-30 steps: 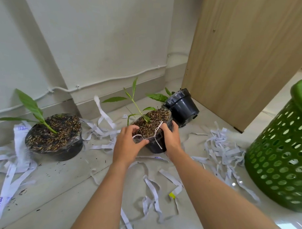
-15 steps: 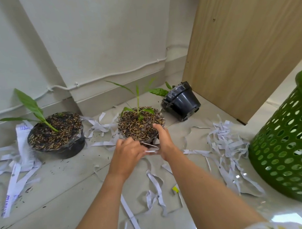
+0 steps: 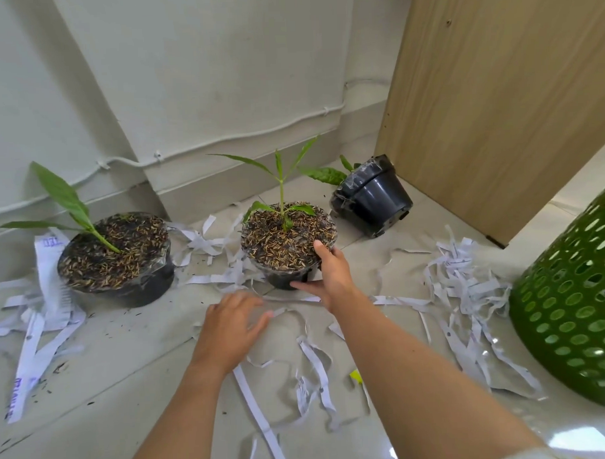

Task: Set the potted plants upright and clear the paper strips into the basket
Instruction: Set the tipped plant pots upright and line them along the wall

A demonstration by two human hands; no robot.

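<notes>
Three potted plants (image 3: 288, 243): two upright, one toppled (image 3: 372, 196); one basket (image 3: 578, 305).

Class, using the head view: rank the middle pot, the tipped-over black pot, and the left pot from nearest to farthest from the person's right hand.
1. middle pot: held by the right hand, directly in front.
2. tipped-over black pot: lying on its side, behind and to the right, by the wooden panel.
3. left pot: far left, near the wall.

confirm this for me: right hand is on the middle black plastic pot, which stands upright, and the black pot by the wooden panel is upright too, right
Not quite. In the head view the black plastic pot by the wooden panel lies tipped on its side. The right hand is indeed on the upright middle black pot.
</notes>
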